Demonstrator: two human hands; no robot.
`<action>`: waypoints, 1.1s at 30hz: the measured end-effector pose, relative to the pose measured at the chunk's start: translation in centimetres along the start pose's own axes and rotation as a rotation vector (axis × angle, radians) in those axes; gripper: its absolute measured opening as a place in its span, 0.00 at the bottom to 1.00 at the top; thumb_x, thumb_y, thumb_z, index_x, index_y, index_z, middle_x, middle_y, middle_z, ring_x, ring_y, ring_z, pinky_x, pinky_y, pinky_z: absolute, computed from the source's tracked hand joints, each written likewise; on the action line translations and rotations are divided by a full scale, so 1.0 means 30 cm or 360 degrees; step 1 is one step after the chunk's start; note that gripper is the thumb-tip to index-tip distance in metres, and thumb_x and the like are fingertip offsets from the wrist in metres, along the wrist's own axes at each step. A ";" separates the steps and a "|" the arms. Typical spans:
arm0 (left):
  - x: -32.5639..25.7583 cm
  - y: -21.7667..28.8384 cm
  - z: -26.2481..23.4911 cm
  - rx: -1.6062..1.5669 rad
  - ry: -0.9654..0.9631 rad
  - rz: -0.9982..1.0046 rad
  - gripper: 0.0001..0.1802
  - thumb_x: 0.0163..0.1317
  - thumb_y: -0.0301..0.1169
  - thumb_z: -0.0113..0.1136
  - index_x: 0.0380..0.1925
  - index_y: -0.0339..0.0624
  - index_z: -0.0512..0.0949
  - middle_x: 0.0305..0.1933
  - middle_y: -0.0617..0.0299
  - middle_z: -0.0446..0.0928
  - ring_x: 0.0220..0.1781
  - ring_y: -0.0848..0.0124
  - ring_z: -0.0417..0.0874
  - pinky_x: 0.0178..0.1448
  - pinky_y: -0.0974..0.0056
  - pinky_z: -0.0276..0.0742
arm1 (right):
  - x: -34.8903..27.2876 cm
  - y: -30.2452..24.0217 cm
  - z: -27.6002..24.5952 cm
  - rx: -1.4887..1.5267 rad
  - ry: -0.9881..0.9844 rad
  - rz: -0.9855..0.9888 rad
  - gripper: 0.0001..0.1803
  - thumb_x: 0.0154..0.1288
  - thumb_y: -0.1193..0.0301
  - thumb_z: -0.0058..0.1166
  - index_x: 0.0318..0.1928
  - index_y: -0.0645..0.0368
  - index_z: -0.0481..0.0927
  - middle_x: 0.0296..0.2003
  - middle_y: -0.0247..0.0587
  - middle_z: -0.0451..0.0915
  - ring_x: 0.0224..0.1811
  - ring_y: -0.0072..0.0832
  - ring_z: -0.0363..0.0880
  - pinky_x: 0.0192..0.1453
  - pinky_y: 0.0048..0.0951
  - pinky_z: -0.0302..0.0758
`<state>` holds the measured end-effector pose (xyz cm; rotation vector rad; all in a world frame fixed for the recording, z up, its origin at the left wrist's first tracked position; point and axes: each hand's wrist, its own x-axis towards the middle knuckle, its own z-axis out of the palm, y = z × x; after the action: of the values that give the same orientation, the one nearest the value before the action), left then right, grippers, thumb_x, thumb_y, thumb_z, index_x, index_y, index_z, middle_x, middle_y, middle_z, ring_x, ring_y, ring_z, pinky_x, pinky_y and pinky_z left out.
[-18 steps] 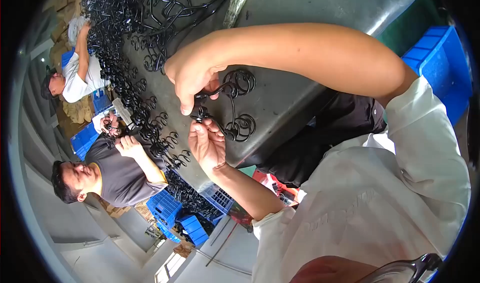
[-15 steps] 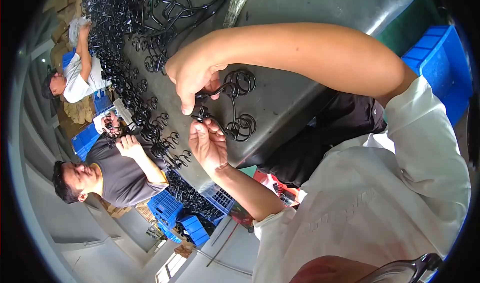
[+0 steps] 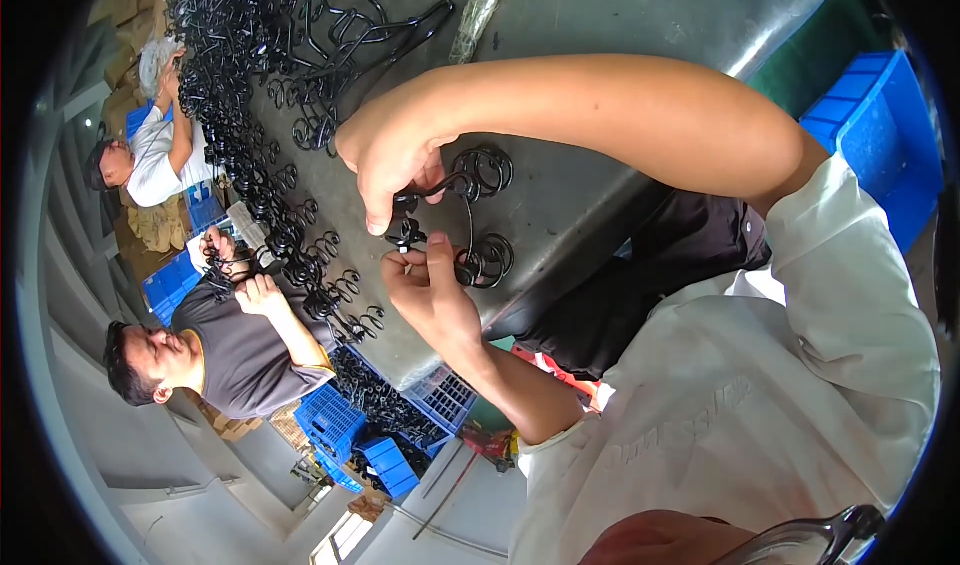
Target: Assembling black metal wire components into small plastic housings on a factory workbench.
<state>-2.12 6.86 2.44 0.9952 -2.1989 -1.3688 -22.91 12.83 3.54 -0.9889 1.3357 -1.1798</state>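
Observation:
A black coiled wire piece (image 3: pixel 470 217) hangs between my hands over the grey table (image 3: pixel 590 180). It has a round coil at its upper end and another at its lower end, joined by a thin straight length. My right hand (image 3: pixel 395 165) reaches in from the upper right, its fingers curled on the upper part of the piece. Below it, my left hand (image 3: pixel 435 295) pinches the lower part between thumb and fingers. A small dark fitting with a pale tip (image 3: pixel 405 237) sticks out above the left fingertips. The lower coil is partly behind the left thumb.
A long heap of black coiled wires (image 3: pixel 235 95) covers the table's far side. A clear plastic-wrapped bundle (image 3: pixel 476 23) lies beyond my right forearm. Two co-workers (image 3: pixel 250 355) handle parts across the heap. Blue crates (image 3: pixel 335 420) stand below; a blue bin (image 3: pixel 880 135) is at right.
My left thumb has swung to the right over the piece, and the left hand has turned and come slightly lower. My right hand keeps its hold nearly in place.

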 end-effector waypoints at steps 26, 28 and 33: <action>0.321 -0.129 -0.254 0.0065 -0.0337 0.0300 0.16 0.61 0.17 0.64 0.28 0.40 0.64 0.21 0.61 0.77 0.22 0.76 0.81 0.27 0.73 0.75 | -0.091 0.007 -0.105 -0.1617 0.0854 -0.0523 0.07 0.46 0.76 0.58 0.21 0.70 0.79 0.24 0.57 0.80 0.35 0.54 0.83 0.37 0.51 0.78; 0.336 -0.114 -0.249 0.0113 -0.0456 0.0273 0.17 0.61 0.16 0.64 0.27 0.41 0.63 0.22 0.61 0.76 0.21 0.78 0.78 0.25 0.74 0.71 | -0.087 -0.004 -0.063 -0.1606 0.0739 -0.0364 0.10 0.48 0.73 0.64 0.25 0.70 0.81 0.27 0.57 0.82 0.38 0.54 0.85 0.40 0.52 0.80; 0.346 -0.144 -0.232 -0.0190 -0.0499 0.0232 0.17 0.59 0.15 0.63 0.27 0.41 0.63 0.22 0.63 0.73 0.20 0.79 0.75 0.24 0.74 0.72 | -0.056 0.016 0.006 -0.1783 0.0545 -0.0079 0.07 0.48 0.76 0.63 0.28 0.68 0.81 0.32 0.57 0.83 0.40 0.53 0.85 0.40 0.49 0.80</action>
<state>-3.26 -6.26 1.25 0.5978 -2.3207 -1.6568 -22.53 14.53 3.36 -1.6243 2.3439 -0.5695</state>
